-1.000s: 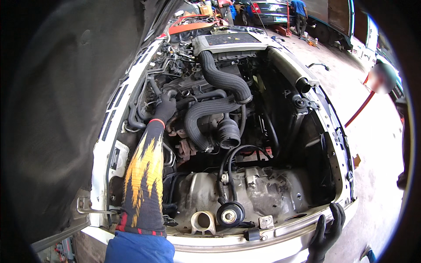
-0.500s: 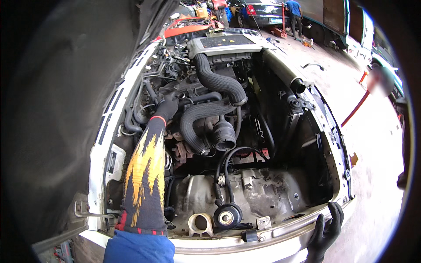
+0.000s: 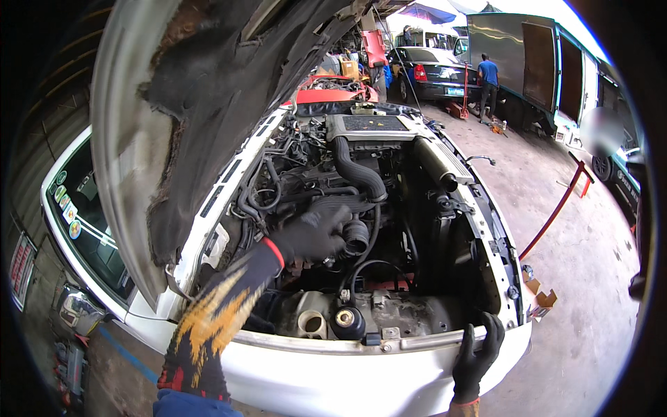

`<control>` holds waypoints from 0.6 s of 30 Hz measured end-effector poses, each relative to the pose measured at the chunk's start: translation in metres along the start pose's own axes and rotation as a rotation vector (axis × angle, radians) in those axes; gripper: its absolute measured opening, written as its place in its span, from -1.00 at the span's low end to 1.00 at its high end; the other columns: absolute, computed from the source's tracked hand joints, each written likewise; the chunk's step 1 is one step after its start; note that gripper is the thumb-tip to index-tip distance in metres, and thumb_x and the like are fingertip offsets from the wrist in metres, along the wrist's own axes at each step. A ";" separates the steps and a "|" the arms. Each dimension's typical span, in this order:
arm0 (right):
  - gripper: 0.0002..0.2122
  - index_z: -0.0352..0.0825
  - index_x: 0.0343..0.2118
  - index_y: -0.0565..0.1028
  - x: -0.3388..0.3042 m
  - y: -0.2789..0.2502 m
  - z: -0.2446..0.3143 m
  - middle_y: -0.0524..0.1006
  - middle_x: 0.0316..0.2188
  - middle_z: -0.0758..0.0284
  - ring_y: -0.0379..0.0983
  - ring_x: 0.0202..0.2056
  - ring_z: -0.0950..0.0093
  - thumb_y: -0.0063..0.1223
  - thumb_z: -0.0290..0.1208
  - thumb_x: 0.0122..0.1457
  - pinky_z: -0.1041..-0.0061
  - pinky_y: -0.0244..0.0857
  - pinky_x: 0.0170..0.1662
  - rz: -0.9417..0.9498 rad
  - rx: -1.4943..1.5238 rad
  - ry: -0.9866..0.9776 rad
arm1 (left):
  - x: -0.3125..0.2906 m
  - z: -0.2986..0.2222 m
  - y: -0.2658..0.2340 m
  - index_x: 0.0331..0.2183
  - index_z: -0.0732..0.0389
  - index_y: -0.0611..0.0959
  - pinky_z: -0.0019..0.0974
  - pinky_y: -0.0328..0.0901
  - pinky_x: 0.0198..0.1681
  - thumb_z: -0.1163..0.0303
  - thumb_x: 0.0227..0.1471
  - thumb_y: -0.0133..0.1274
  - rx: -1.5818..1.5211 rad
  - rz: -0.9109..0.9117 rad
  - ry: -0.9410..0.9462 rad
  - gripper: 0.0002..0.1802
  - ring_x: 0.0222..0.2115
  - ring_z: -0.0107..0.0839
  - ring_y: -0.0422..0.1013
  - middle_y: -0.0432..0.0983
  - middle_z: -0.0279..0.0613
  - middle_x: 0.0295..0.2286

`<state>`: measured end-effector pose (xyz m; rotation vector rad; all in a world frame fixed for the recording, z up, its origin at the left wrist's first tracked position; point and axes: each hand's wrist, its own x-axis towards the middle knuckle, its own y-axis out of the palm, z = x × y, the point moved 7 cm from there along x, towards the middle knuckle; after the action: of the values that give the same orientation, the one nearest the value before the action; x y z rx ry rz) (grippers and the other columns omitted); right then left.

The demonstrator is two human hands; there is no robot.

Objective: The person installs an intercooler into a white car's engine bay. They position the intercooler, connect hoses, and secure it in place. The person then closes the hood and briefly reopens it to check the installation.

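My left hand (image 3: 316, 233), in a black glove under a black and yellow sleeve, is over the middle of an engine bay, in front of the ribbed black hoses (image 3: 353, 170). Motion smears its fingers, and I cannot tell whether they touch anything. Just beyond its fingertips is the open mouth of a black corrugated duct (image 3: 356, 238). My right hand (image 3: 478, 351), also gloved in black, rests at the near edge of the white fender (image 3: 347, 372), its thumb and fingers apart. Between the hands lie a round black mount (image 3: 347, 321) and a beige ring-shaped bracket (image 3: 310, 324).
The raised hood (image 3: 187, 125) leans over the left side. A silver-topped intercooler (image 3: 375, 125) sits at the far end of the bay. On the right stand a red bar (image 3: 556, 205) and an open cardboard box (image 3: 540, 299). A person in blue (image 3: 488, 76) stands by a dark car.
My left hand has left the hoses and pipes deeper in the bay and come nearer and to the right. My right hand stays at the fender edge. The view has tilted up.
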<state>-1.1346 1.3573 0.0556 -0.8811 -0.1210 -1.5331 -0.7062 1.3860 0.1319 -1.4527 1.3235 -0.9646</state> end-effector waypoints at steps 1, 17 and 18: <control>-0.68 -0.45 -0.05 0.46 0.000 -0.001 -0.001 0.46 -0.01 0.05 0.34 0.09 0.09 0.16 -0.57 0.11 0.17 0.16 0.21 0.002 0.011 -0.015 | -0.015 -0.041 0.010 0.32 0.21 0.14 -0.08 0.28 0.14 0.05 0.12 0.11 0.055 -0.112 0.151 -0.11 0.06 0.04 0.40 0.31 0.26 0.14; -0.14 -0.42 0.36 0.02 -0.266 -0.253 -0.353 0.17 0.30 0.01 0.28 0.18 0.07 0.26 -0.12 0.15 0.25 0.36 0.09 -0.230 -0.438 0.953 | -0.134 -0.239 0.099 -0.02 0.30 0.51 -0.26 0.37 -0.29 -0.51 -0.15 0.12 -0.998 -0.551 0.311 0.04 -0.24 -0.26 0.45 0.41 -0.02 -0.05; -0.16 -0.41 0.36 0.04 -0.315 -0.272 -0.387 0.20 0.29 0.02 0.26 0.21 0.09 0.22 -0.08 0.16 0.25 0.36 0.09 -0.105 -0.524 1.143 | -0.127 -0.248 0.108 0.00 0.27 0.50 -0.28 0.38 -0.36 -0.47 -0.09 0.08 -1.160 -0.510 0.252 -0.01 -0.30 -0.27 0.46 0.43 -0.01 -0.07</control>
<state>-1.5809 1.4484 -0.2848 -0.2650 1.1084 -1.9900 -0.9876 1.4824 0.1002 -2.7054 1.8733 -0.6775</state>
